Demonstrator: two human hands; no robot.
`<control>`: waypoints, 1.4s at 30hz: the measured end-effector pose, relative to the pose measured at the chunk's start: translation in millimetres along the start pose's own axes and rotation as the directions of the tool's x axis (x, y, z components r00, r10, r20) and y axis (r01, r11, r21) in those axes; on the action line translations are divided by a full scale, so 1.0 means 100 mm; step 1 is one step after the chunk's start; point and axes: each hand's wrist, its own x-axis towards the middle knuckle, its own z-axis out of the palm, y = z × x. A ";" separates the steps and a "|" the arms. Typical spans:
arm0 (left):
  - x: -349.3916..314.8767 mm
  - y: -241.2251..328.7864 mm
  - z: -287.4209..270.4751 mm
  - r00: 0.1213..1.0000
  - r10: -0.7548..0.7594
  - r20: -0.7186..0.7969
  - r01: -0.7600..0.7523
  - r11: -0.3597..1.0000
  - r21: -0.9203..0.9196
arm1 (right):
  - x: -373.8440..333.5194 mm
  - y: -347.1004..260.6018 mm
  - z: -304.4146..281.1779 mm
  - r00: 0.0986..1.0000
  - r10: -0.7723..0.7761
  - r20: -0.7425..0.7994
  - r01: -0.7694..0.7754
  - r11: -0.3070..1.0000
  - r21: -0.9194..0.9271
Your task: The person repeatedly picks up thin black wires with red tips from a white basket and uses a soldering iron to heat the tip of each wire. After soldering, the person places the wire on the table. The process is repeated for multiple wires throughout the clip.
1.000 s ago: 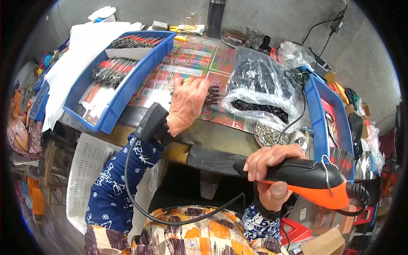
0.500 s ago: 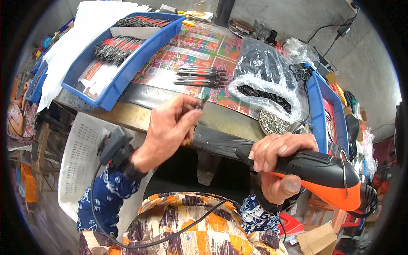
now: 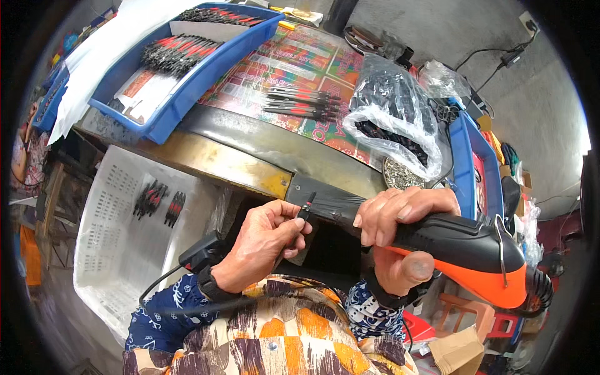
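My left hand (image 3: 262,240) is closed, pinching a small black pen-like piece (image 3: 305,211) between thumb and fingers, with a bit of red near its upper end. Most of that piece is hidden by the fingers. My right hand (image 3: 400,231) wraps round a black-and-orange corded power tool (image 3: 465,242), whose dark nose points left toward the piece. Past both hands, a row of slim black, red and grey pen-like pieces (image 3: 300,103) lies on the table. A clear plastic bag (image 3: 397,112) of dark parts stands to their right, beside a dish of small metal parts (image 3: 400,174).
A blue tray (image 3: 178,103) at the far left holds many similar pieces. Below it stands a white plastic basket (image 3: 100,231) with two small bunches inside. Another blue tray (image 3: 462,150) sits at the right. The table's metal edge (image 3: 237,159) runs before me; a cable hangs at my left wrist.
My left hand has come down and right, off the table edge toward the tool's nose, still pinching the piece. My right hand keeps its hold on the tool. The view has shifted slightly.
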 end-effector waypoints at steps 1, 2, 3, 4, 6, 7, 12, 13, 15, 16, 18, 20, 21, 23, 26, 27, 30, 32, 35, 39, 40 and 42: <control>0.01 -0.02 0.01 1.000 0.012 -0.003 -0.012 1.000 -0.010 | 0.02 0.01 0.03 1.000 0.001 -0.001 -0.001 1.000 0.008; 0.02 -0.04 0.02 1.000 0.003 -0.026 -0.004 1.000 -0.012 | 0.02 0.03 0.08 0.999 -0.017 -0.051 0.016 1.000 -0.004; 0.03 -0.05 0.03 0.999 0.000 -0.047 -0.001 1.000 -0.023 | 0.04 0.04 0.12 0.993 0.015 -0.115 -0.023 0.997 -0.068; 0.05 -0.06 0.04 0.998 0.007 -0.064 -0.009 1.000 -0.024 | 0.02 0.05 0.20 0.974 0.018 -0.227 -0.053 0.987 -0.149; 0.06 -0.08 0.06 0.996 0.013 -0.090 -0.014 1.000 -0.021 | 0.01 0.08 0.26 0.943 0.011 -0.333 -0.089 0.971 -0.222; 0.07 -0.09 0.06 0.995 0.024 -0.099 -0.026 0.999 -0.020 | 0.01 0.09 0.27 0.944 0.011 -0.330 -0.088 0.972 -0.219; 0.08 -0.13 0.05 0.994 0.049 -0.097 -0.053 0.998 -0.034 | 0.04 0.19 0.05 0.999 -0.018 -0.031 0.021 0.996 0.091; 0.08 -0.14 0.05 0.994 0.053 -0.100 -0.057 0.997 -0.043 | 0.03 0.21 0.03 0.999 -0.023 -0.037 0.026 0.995 0.099; 0.08 -0.15 0.05 0.993 0.058 -0.102 -0.062 0.998 -0.032 | 0.01 0.25 0.01 0.999 -0.028 -0.042 0.033 0.994 0.109; 0.08 -0.15 0.05 0.993 0.060 -0.104 -0.063 0.998 -0.027 | 0.01 0.26 0.00 0.999 -0.028 -0.043 0.032 0.993 0.110; 0.08 -0.15 0.05 0.993 0.065 -0.099 -0.067 0.998 -0.016 | 0.01 0.27 0.01 0.998 -0.021 -0.062 0.027 0.993 0.111; 0.08 -0.15 0.05 0.993 0.065 -0.099 -0.066 0.998 -0.004 | 0.01 0.27 0.04 0.995 -0.008 -0.099 0.019 0.994 0.112; 0.08 -0.15 0.06 0.993 0.063 -0.103 -0.064 0.998 0.002 | 0.01 0.27 0.05 0.993 -0.002 -0.118 0.015 0.993 0.113; 0.08 -0.14 0.06 0.993 0.059 -0.103 -0.059 0.998 0.006 | 0.02 0.27 0.08 0.990 0.002 -0.142 0.014 0.993 0.115; 0.08 -0.13 0.06 0.994 0.053 -0.100 -0.054 0.999 -0.001 | 0.03 0.28 0.12 0.981 0.012 -0.191 0.004 0.996 0.085; 0.08 -0.13 0.06 0.993 0.053 -0.102 -0.053 0.999 -0.003 | 0.04 0.28 0.13 0.978 0.015 -0.207 -0.011 1.000 0.019; 0.08 -0.14 0.06 0.992 0.046 -0.115 -0.047 0.999 -0.006 | 0.03 0.29 0.15 0.969 0.006 -0.246 -0.029 0.995 -0.090; 0.08 -0.14 0.06 0.992 0.045 -0.118 -0.047 0.999 -0.011 | 0.04 0.29 0.10 0.987 -0.010 -0.163 0.022 0.997 0.072; 0.08 -0.15 0.07 0.993 0.051 -0.110 -0.054 0.998 -0.022 | 0.03 0.29 0.06 0.992 -0.005 -0.129 0.020 0.993 0.115; 0.08 -0.14 0.07 0.992 0.053 -0.111 -0.056 0.998 -0.018 | 0.01 0.29 0.07 0.989 0.002 -0.147 0.014 0.994 0.105; 0.08 -0.14 0.07 0.992 0.053 -0.113 -0.055 0.998 -0.013 | 0.01 0.28 0.07 0.989 0.006 -0.147 0.009 0.995 0.101; 0.08 -0.14 0.07 0.992 0.051 -0.114 -0.053 0.999 -0.010 | 0.03 0.28 0.08 0.990 0.012 -0.140 0.002 0.995 0.099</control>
